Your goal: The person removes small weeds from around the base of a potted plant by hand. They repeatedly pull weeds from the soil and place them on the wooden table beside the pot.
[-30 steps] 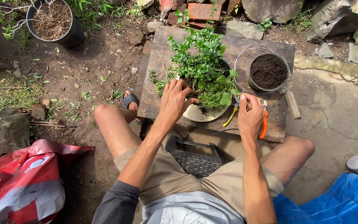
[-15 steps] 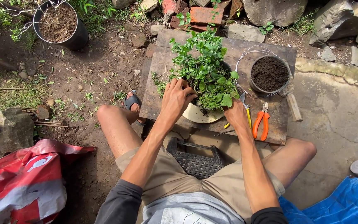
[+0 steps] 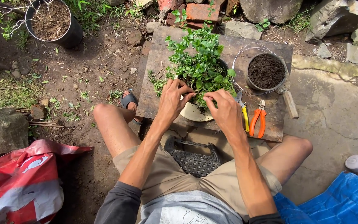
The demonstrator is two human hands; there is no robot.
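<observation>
A leafy green plant [image 3: 199, 58] grows in a cream pot [image 3: 190, 113] on a low wooden board [image 3: 154, 70] in front of my knees. My left hand [image 3: 174, 98] grips the plant's base at the pot's near-left rim, fingers curled into the foliage. My right hand [image 3: 225, 108] meets it from the right, fingertips pinched into the low leaves. Just right of that hand, orange-handled pliers [image 3: 257, 119] and a yellow-handled tool [image 3: 245, 115] lie on the board, untouched.
A small pot of dark soil [image 3: 267, 71] with a coil of wire [image 3: 238, 62] stands at the board's right, a wooden handle [image 3: 290, 103] beside it. A black soil pot [image 3: 51, 21] is far left. A red bag [image 3: 19, 178] and a blue tarp [image 3: 340, 199] lie near me.
My right hand left the orange pliers on the board and moved left into the plant's base. My left hand stayed on the plant.
</observation>
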